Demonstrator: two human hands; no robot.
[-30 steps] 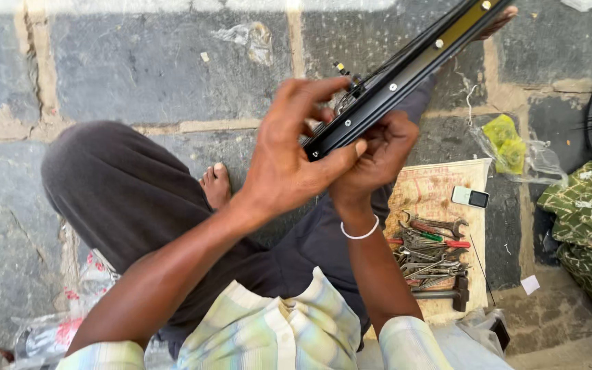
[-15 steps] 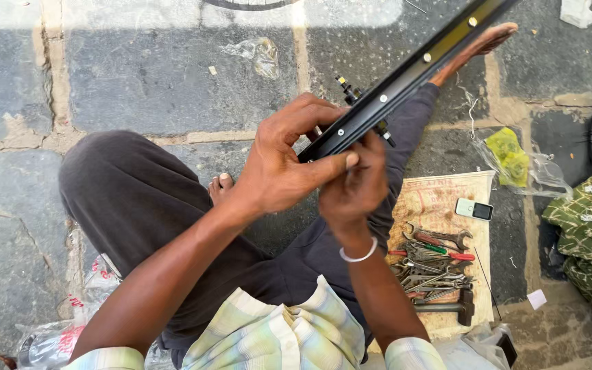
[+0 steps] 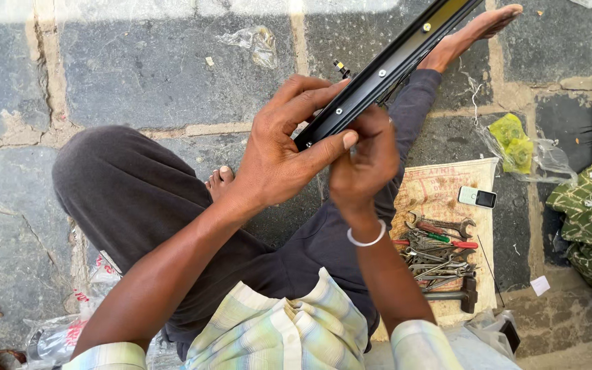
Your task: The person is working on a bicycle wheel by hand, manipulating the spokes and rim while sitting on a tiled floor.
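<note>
Holding the long black metal wheel rim [image 3: 385,68], left hand [image 3: 282,154] and right hand [image 3: 364,161] pinch its near end; it slants up-right.

Glossy black metal rim [image 3: 385,68], rough grey stone paving [image 3: 138,75], dull steel wrenches [image 3: 436,250].

Both hands [image 3: 323,154] clasp a black rim [image 3: 385,68].

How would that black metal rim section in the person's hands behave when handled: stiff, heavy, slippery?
The black rim probably stays stiff: it spans past both hands without sagging. Likely light, since fingertips alone steady it. Its glossy surface may be somewhat slippery.
</note>
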